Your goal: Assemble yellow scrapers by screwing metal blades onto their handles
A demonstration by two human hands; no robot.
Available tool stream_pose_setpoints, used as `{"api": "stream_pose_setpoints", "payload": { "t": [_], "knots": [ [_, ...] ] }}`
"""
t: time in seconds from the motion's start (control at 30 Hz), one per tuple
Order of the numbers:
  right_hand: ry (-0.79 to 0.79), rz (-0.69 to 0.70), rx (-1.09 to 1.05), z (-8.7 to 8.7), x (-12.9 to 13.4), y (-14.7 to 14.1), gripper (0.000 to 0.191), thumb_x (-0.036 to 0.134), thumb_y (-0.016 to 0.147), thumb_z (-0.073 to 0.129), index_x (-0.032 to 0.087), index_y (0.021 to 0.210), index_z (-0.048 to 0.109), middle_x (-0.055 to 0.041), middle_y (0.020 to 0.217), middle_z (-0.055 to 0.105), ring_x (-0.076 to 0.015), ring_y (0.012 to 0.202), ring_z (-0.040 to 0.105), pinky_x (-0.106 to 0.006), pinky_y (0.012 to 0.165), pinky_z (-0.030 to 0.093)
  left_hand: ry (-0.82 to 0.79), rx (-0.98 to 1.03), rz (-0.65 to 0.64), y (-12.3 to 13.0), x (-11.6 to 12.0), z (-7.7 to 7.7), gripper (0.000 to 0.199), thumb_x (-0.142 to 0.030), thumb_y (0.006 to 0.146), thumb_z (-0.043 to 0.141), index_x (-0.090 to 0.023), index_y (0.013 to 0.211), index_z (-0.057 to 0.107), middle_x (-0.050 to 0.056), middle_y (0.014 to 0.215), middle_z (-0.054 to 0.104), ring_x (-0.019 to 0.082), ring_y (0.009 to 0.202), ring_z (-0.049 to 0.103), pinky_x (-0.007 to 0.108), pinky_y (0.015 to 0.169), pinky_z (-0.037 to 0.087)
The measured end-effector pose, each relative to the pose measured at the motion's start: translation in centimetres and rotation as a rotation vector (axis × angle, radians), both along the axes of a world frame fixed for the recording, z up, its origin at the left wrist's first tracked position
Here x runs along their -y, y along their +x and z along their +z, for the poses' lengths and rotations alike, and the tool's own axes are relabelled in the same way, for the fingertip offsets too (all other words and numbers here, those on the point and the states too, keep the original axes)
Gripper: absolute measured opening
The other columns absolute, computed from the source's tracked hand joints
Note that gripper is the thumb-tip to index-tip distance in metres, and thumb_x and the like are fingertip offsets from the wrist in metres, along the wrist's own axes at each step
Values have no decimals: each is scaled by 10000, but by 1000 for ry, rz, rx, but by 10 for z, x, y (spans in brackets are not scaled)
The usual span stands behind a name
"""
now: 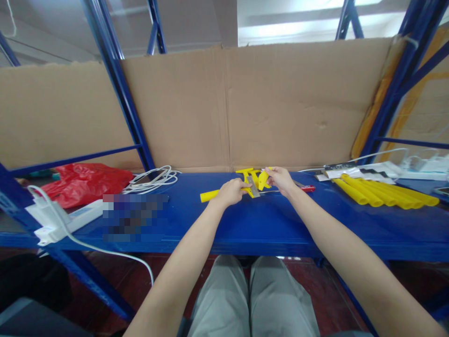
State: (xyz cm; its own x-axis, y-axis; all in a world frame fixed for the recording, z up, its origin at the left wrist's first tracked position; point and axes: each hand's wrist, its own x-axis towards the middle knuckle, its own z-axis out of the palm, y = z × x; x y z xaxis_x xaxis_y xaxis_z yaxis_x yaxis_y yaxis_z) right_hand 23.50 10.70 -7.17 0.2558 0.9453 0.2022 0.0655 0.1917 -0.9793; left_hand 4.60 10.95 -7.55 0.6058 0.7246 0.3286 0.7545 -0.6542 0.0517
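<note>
My left hand (229,192) is closed, its fingers pinching a flat grey metal plate (253,188) that stands tilted above the blue shelf. A yellow tube (209,195) sticks out to the left behind that hand; whether the hand touches it is hidden. Close by on the right, my right hand (279,179) pinches a small yellow plastic piece (263,180) near the plate. Behind and between the hands are other yellow plastic parts (244,171), partly covered. A tool with a red handle (307,188) lies just beyond my right wrist, its thin shaft pointing left.
Several yellow tubes (384,192) lie in a row on the right of the blue shelf (263,224). A white power strip (79,220), coiled white cable (157,178) and red plastic bag (87,180) are on the left. Cardboard (280,107) walls the back between blue posts.
</note>
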Motion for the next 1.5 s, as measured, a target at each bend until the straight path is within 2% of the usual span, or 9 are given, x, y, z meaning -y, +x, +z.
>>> {"api": "stream_pose_setpoints", "payload": {
  "t": [0.13,0.33,0.6,0.7,0.83,1.03,1.17,1.5],
  "knots": [
    [-61,81,-55,-1,0,1,185,140,849,555,158,667,527,47,473,458,-52,388,396,-171,415,354,-9,25,-15,0,-1,-1,371,-220,856,559,-269,1221,612,62,1120,664,204,1031,609,293,895,460],
    [-108,280,-214,4,7,-4,225,-40,792,485,150,686,544,35,569,520,-48,495,476,-157,538,418,-27,60,-30,0,-1,-1,365,-206,845,573,-260,1202,625,56,1157,662,214,1058,611,310,906,462],
    [-163,204,-310,4,3,-5,229,4,852,426,147,724,550,5,606,563,-71,531,518,-178,515,418,-52,82,-42,0,-1,-1,360,-207,857,559,-239,1211,616,58,1184,649,220,1105,596,314,938,445],
    [-155,156,-268,2,2,-5,199,21,832,474,153,699,541,7,600,572,-71,507,508,-182,464,369,-57,89,-27,0,-1,-1,409,-211,852,572,-240,1260,573,58,1241,614,217,1146,570,312,963,426],
    [-111,119,-150,-3,0,-7,183,33,764,552,167,642,526,32,534,539,-77,471,474,-205,484,367,-58,95,-11,1,0,-1,537,-217,840,593,-208,1361,459,96,1274,587,226,1165,554,303,955,423],
    [17,11,117,-9,-1,-18,151,67,698,597,172,609,533,55,537,538,-78,503,482,-219,565,407,-57,35,59,5,5,-2,747,-286,834,614,-193,1470,232,138,1151,646,258,1061,613,313,856,465],
    [76,16,189,-11,-3,-26,146,78,686,586,177,602,520,52,557,543,-91,545,517,-240,627,443,-42,14,41,7,6,-3,756,-287,842,605,-176,1474,206,151,1156,641,252,1076,607,314,869,457],
    [121,-14,357,-17,-11,-28,121,102,662,562,191,620,493,50,560,507,-107,549,503,-263,619,455,-45,33,29,7,6,-3,747,-273,843,605,-191,1472,212,153,1157,642,246,1080,607,318,867,462]
  ]
}}
